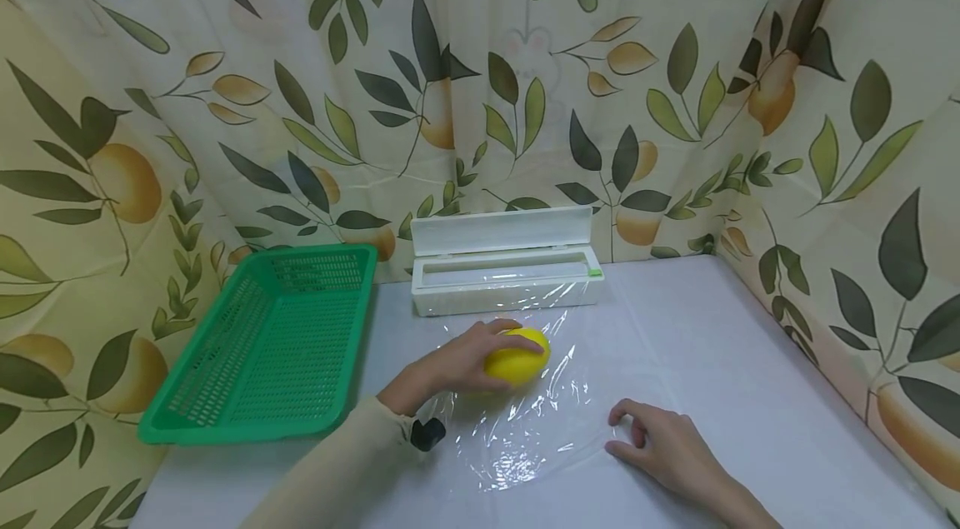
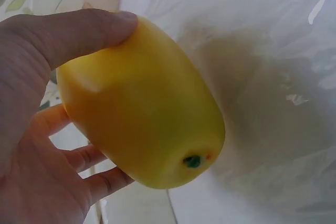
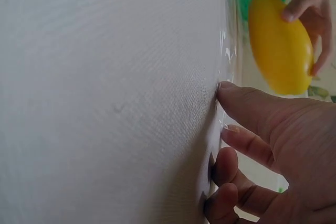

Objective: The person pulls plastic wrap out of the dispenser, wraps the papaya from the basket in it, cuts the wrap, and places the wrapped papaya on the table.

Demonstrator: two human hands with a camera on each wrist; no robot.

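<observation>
My left hand [image 1: 480, 354] grips a smooth yellow oval fruit [image 1: 517, 358], thumb on one side and fingers on the other. In the left wrist view the fruit [image 2: 152, 114] shows a small dark green stem spot at one end. It is held above a sheet of clear cling film [image 1: 517, 446] spread over the white tablecloth. My right hand [image 1: 667, 450] rests by the film's right edge. Its thumb [image 3: 241, 98] and forefinger stay apart, touching the film edge, with the other fingers bent against the cloth.
Behind the film stands a white cling film dispenser [image 1: 510, 296] with its lid raised; the film runs out from its front. A green plastic basket [image 1: 356, 346] sits at the left. Leaf-patterned curtains [image 1: 480, 96] enclose the back and sides of the table.
</observation>
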